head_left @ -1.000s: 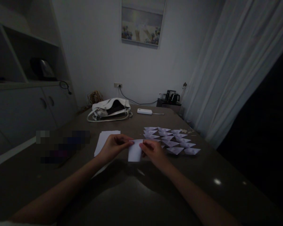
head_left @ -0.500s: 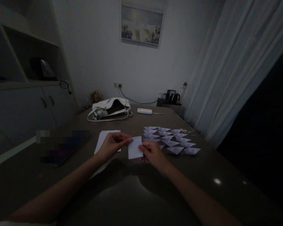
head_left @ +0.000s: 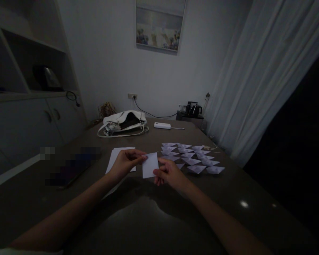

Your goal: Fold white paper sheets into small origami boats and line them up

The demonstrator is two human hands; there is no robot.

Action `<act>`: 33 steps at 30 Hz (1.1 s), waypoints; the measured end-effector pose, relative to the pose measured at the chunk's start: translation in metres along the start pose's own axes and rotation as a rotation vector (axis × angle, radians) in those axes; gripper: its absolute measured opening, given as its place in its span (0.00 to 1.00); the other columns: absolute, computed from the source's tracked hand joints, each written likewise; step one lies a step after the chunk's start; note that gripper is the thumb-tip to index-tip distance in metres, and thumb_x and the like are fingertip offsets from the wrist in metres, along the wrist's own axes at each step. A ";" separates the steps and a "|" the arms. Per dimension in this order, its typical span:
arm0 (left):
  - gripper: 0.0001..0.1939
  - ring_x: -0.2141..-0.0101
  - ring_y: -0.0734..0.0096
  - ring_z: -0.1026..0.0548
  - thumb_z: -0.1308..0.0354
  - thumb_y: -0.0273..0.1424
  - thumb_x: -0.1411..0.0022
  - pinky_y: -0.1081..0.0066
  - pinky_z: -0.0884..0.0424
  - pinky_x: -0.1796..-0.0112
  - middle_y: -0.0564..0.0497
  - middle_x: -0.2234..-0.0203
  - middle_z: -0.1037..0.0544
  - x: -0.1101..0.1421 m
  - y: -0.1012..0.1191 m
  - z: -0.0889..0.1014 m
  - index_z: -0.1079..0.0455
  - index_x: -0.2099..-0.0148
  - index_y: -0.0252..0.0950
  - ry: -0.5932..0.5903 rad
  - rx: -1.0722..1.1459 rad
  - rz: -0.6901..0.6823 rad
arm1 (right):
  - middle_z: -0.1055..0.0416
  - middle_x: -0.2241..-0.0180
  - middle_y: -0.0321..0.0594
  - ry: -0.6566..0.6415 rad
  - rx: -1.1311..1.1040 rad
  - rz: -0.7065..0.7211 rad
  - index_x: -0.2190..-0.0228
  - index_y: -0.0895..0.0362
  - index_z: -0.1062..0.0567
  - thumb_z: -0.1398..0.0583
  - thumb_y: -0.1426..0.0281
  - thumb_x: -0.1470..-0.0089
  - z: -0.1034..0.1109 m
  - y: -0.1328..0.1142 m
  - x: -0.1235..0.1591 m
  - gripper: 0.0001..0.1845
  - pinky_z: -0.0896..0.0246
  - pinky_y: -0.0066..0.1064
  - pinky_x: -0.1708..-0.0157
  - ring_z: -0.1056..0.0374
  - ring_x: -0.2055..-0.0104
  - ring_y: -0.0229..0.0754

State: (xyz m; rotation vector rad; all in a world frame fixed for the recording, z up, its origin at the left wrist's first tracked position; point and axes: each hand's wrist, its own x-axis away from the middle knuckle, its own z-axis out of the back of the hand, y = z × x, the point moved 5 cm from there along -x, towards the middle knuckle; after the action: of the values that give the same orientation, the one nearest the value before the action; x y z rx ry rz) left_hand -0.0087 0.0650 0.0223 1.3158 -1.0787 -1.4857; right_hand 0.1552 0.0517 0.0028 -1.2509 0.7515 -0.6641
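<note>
Small folded white paper rectangle (head_left: 149, 165) held up above the near-middle part of the dark glossy table (head_left: 186, 226), roughly upright, tipped slightly. Left hand (head_left: 125, 163): thumb and forefinger closed together on the paper's upper left corner, remaining fingers loosely bent. Right hand (head_left: 171, 174): thumb tip against the paper's lower right edge, forefinger parted from the thumb and just beside the right edge, other fingers curled below; whether these pinch the sheet from behind cannot be told. Stack of white paper sheets (head_left: 113, 160) lies flat on the table beyond the left hand, partly covered by it. To the right, beyond the right hand, folded paper boats (head_left: 196, 169) stand close together in three slanting columns. Farther off, left of middle: white handbag (head_left: 121, 116), its mouth gaping, strap on the tabletop. Right of it, well apart: white power bank (head_left: 162, 125) with a short cable (head_left: 178, 128). Left side of table: a pixelated patch, contents unreadable. Far wall: framed picture (head_left: 159, 30), socket (head_left: 132, 96) with black cord. Electric kettle (head_left: 51, 78) in the left shelf; pale curtain (head_left: 236, 81) at right.
</note>
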 end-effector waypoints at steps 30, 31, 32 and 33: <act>0.25 0.82 0.76 0.37 0.49 0.48 0.41 0.76 0.41 0.79 0.55 0.86 0.35 0.003 0.001 -0.015 0.34 0.80 0.33 -0.231 -0.205 -0.059 | 0.33 0.87 0.34 -0.018 0.148 -0.104 0.76 0.61 0.29 0.45 0.58 0.46 0.000 0.014 0.000 0.19 0.50 0.20 0.88 0.40 0.88 0.30; 0.25 0.82 0.76 0.38 0.49 0.47 0.41 0.76 0.41 0.79 0.56 0.87 0.36 0.003 0.001 -0.015 0.35 0.80 0.33 -0.231 -0.214 -0.067 | 0.33 0.87 0.33 -0.038 0.144 -0.120 0.75 0.61 0.29 0.45 0.58 0.45 0.000 0.015 0.000 0.19 0.50 0.20 0.88 0.40 0.88 0.31; 0.25 0.82 0.76 0.38 0.48 0.47 0.41 0.76 0.42 0.79 0.56 0.87 0.37 0.003 0.001 -0.014 0.35 0.80 0.33 -0.228 -0.219 -0.073 | 0.33 0.87 0.33 -0.056 0.142 -0.128 0.74 0.61 0.29 0.46 0.57 0.45 -0.001 0.014 0.001 0.20 0.50 0.20 0.88 0.39 0.87 0.31; 0.24 0.82 0.77 0.39 0.48 0.47 0.42 0.76 0.43 0.80 0.56 0.87 0.37 0.003 0.001 -0.014 0.36 0.81 0.33 -0.225 -0.218 -0.076 | 0.33 0.86 0.33 -0.069 0.143 -0.127 0.74 0.61 0.29 0.46 0.56 0.45 -0.001 0.014 0.002 0.20 0.50 0.20 0.88 0.38 0.87 0.31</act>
State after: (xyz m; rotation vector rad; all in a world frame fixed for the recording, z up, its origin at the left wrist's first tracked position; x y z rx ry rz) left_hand 0.0048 0.0611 0.0219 1.0664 -0.9817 -1.7866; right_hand 0.1557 0.0525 -0.0111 -1.1903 0.5615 -0.7610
